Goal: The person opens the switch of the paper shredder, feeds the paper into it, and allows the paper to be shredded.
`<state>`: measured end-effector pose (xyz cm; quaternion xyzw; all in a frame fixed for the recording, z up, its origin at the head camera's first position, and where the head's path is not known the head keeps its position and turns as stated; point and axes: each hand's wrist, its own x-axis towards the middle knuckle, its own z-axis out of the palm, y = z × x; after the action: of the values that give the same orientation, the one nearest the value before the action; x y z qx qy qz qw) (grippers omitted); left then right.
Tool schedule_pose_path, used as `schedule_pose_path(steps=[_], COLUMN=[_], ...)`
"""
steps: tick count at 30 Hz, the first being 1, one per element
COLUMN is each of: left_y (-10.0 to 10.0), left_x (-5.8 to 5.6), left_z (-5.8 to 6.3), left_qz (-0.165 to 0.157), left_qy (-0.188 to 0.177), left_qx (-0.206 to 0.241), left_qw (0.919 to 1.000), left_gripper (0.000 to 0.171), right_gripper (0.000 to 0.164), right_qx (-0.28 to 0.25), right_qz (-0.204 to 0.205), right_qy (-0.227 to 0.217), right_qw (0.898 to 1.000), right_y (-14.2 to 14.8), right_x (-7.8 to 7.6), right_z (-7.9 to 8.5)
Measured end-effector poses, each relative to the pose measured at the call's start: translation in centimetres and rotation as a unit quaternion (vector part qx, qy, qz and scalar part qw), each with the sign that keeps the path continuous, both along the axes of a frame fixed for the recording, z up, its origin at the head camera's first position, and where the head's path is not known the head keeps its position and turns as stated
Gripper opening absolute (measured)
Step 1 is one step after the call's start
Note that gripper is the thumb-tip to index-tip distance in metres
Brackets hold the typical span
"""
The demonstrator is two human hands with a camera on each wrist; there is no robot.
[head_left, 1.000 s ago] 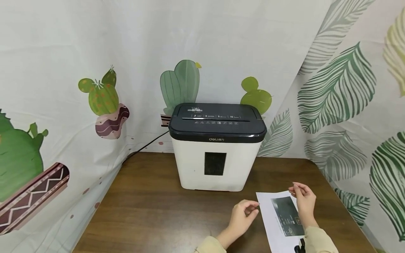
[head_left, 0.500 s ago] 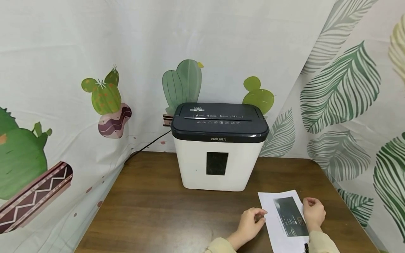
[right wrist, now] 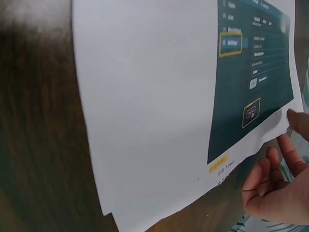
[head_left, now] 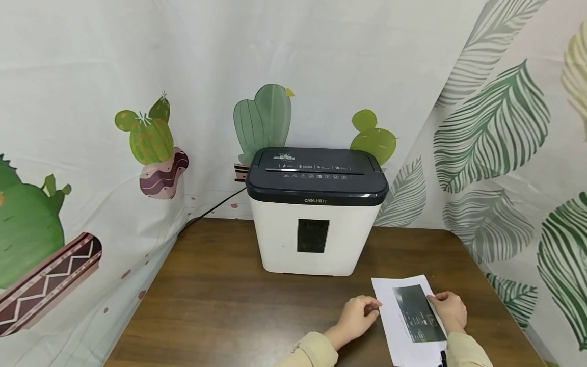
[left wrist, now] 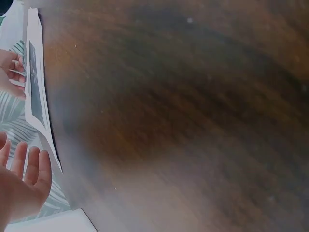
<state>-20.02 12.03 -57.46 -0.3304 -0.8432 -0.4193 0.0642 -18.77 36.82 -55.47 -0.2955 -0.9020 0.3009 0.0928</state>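
Note:
A white paper sheet [head_left: 393,318] with a dark green printed picture [head_left: 417,311] lies on the right of the table. My right hand [head_left: 450,309] pinches its right edge. In the right wrist view the thumb [right wrist: 298,121] is on the printed side, with a finger under the ragged edge. My left hand [head_left: 357,317] is at the sheet's left edge, fingers loosely bent. Seen from the left wrist, those fingers [left wrist: 32,166] are spread and hold nothing. Behind the hands stands a white paper shredder [head_left: 279,234] with a black top and a narrow slot.
The brown wooden table [head_left: 220,300] carries the shredder and the paper. A black cord [head_left: 213,208] runs left from the shredder. A curtain [head_left: 197,61] printed with cacti and leaves hangs behind and at the sides. By the right sleeve a small black object [head_left: 443,358] shows.
My right hand has come down from the sheet's far right corner, past its side, to take its right edge. My left hand has shifted only slightly beside the left edge.

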Motion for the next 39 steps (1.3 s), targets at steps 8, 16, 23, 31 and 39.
schedule_pose_path(steps=[8, 16, 23, 31, 39], left_y=[0.3, -0.2, -0.5, -0.9, -1.0], left_x=[-0.3, -1.0, -1.6, -2.4, -3.2], left_z=[0.1, 0.3, 0.4, 0.0, 1.0], left_qz=[-0.003, 0.004, 0.007, 0.029, 0.088], left_qy=[-0.044, -0.062, -0.046, -0.011, -0.024], left_qx=[0.059, 0.077, 0.058, 0.026, -0.007], left_qw=[0.9973, 0.9951, 0.9972, 0.9992, 0.9958], left_gripper=[0.015, 0.015, 0.017, 0.027, 0.047], right_gripper=[0.020, 0.014, 0.011, 0.007, 0.009], right_qx=[0.003, 0.025, 0.031, 0.048, 0.049], right_qz=[0.009, 0.059, 0.101, 0.166, 0.250], right_qy=[0.035, 0.080, 0.101, 0.150, 0.168], right_qw=[0.999, 0.995, 0.989, 0.973, 0.952], right_y=[0.7, 1.4, 1.3, 0.2, -1.8], right_x=[-0.1, -0.5, -0.8, -1.8, -2.8], right_z=[-0.9, -1.2, -0.4, 0.8, 3.6])
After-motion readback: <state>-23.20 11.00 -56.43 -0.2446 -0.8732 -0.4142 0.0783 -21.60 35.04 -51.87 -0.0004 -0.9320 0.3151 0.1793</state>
